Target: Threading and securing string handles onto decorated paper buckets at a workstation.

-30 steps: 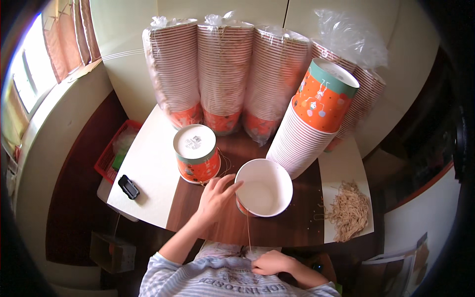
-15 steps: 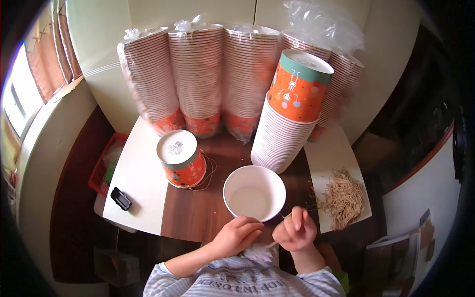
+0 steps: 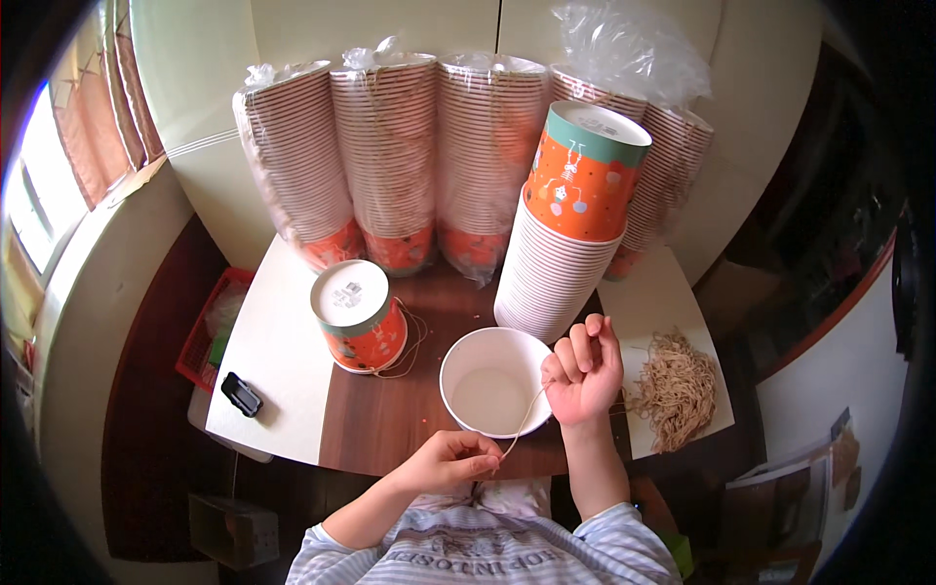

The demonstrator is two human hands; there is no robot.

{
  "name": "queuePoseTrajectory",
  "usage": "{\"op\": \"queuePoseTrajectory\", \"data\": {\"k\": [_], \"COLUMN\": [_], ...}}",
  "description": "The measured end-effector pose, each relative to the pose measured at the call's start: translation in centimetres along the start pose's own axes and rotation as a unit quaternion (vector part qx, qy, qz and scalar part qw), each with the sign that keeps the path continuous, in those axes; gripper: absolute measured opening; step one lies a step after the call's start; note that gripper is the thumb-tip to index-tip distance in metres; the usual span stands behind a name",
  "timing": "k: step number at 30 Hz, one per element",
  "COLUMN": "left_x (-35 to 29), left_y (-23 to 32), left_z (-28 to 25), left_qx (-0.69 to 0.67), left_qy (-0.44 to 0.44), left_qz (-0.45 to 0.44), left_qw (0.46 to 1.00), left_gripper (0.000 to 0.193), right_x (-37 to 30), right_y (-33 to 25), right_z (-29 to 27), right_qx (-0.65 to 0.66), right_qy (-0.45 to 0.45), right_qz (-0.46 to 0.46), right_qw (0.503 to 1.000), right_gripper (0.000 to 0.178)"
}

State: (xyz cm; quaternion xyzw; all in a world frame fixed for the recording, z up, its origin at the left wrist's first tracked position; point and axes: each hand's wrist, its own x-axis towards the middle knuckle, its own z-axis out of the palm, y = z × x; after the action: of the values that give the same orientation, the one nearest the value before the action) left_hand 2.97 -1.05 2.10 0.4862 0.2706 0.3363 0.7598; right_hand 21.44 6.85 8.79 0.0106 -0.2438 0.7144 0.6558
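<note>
A white paper bucket [image 3: 487, 395] stands upright on the brown table strip just in front of me, its mouth facing up. My left hand [image 3: 448, 460] is below its near rim, thumb and fingers pinched on a thin tan string [image 3: 521, 427]. The string runs up across the bucket's near right side to my right hand [image 3: 588, 369]. That hand is raised at the bucket's right edge with its fingers curled in, closed on the string's upper part. To the left, an upside-down orange and green bucket [image 3: 363, 327] has a loop of string at its side.
A tall stack of nested buckets [image 3: 561, 263] rises behind the white one. Several plastic-wrapped stacks [image 3: 395, 156] line the wall. A heap of tan strings [image 3: 675, 395] lies at the right, a small black plastic object [image 3: 241, 395] at the left. A red basket [image 3: 200, 341] is beyond the left edge.
My right hand has risen from near the table's front edge to the bucket's right side, drawing the string upward. My left hand has shifted slightly left and down and now pinches the string.
</note>
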Motion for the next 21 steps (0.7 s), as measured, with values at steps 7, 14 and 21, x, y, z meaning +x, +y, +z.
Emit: {"op": "queuePoseTrajectory", "data": {"k": [7, 14, 21], "left_x": [0.3, 0.9, 2.3], "left_y": [0.8, 0.7, 2.7], "left_z": [-0.5, -1.0, 1.1], "left_qx": [0.04, 0.056, 0.369], "left_qy": [0.027, 0.076, 0.147], "left_qz": [-0.025, 0.02, 0.068], "left_qw": [0.999, 0.995, 0.915], "left_gripper": [0.015, 0.019, 0.024], "right_x": [0.3, 0.2, 0.3], "right_y": [0.5, 1.1, 1.6], "right_z": [-0.2, 0.6, 1.9], "right_qx": [-0.049, -0.072, -0.026], "right_qy": [0.01, -0.007, -0.025], "right_qz": [-0.002, 0.026, 0.051], "right_qw": [0.999, 0.997, 0.998], "right_gripper": [0.029, 0.03, 0.029]}}
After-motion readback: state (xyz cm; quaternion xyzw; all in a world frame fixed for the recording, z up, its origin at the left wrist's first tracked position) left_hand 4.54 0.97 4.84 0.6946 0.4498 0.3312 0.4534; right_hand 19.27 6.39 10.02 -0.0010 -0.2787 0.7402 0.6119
